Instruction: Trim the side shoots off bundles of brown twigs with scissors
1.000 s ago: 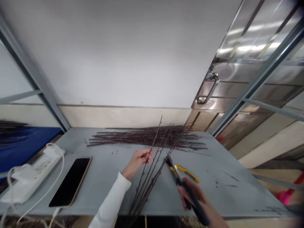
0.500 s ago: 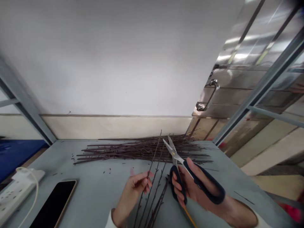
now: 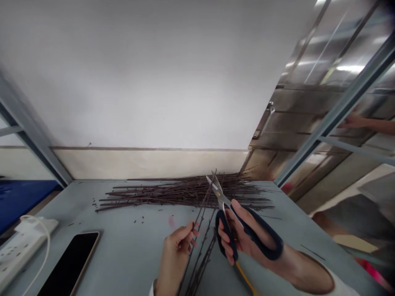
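Observation:
My left hand (image 3: 177,250) pinches a thin dark brown twig (image 3: 203,207) between thumb and fingers. The twig slants up and away from me, its upper part at the scissor blades. Scissors (image 3: 226,201) with dark blue handles are in my right hand (image 3: 242,232), fingers through the loops. Their blades are parted and point up and left; whether they touch the twig I cannot tell. Several loose twigs (image 3: 205,259) lie between my hands. Behind them a large pile of twigs (image 3: 173,195) stretches along the back of the grey table (image 3: 123,255).
A phone (image 3: 70,263) and a white power strip (image 3: 18,246) with a cable lie at the left. A thin yellow-orange item (image 3: 245,279) lies under my right hand. Grey metal posts (image 3: 339,111) frame the table. Another person's arm (image 3: 370,123) shows beyond the right post.
The scissors have moved left, and the twig's upper part has shifted right to meet the blades. Another person's arm and body have come into view at the right.

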A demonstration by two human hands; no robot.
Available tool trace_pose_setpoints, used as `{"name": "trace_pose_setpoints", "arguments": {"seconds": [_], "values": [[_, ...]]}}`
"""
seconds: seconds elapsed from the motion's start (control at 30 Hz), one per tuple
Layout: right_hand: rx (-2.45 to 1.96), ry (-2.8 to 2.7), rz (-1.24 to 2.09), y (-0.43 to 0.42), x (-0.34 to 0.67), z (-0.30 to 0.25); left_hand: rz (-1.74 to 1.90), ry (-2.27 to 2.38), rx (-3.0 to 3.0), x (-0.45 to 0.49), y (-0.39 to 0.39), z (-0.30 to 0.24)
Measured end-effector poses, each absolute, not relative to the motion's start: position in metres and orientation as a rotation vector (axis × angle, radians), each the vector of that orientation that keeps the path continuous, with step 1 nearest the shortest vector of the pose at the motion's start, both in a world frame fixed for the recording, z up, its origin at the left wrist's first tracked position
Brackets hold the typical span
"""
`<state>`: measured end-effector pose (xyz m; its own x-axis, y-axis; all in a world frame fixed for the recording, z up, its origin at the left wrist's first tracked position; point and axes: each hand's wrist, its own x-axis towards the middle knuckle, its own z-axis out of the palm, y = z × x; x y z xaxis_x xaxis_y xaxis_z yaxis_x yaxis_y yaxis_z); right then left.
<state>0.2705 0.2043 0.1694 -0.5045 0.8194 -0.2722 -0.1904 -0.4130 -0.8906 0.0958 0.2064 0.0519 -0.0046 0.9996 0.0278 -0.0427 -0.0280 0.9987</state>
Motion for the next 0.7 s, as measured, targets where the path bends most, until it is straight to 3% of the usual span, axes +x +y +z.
{"name": "trace_pose_setpoints", "arguments": {"seconds": [0.2,0.37,0.7], "values": [[-1.090,-1.263,1.888,0.198,0.279,0.173,1.273,1.284,1.398,0.095,0.196,0.063],[-1.297,-1.554,1.585,0.192,0.280,0.190,1.258,1.292,1.422,0.094,0.193,0.062],[-1.494,-1.364,1.413,0.185,0.285,0.182,1.247,1.222,1.309,0.088,0.194,0.061]]}}
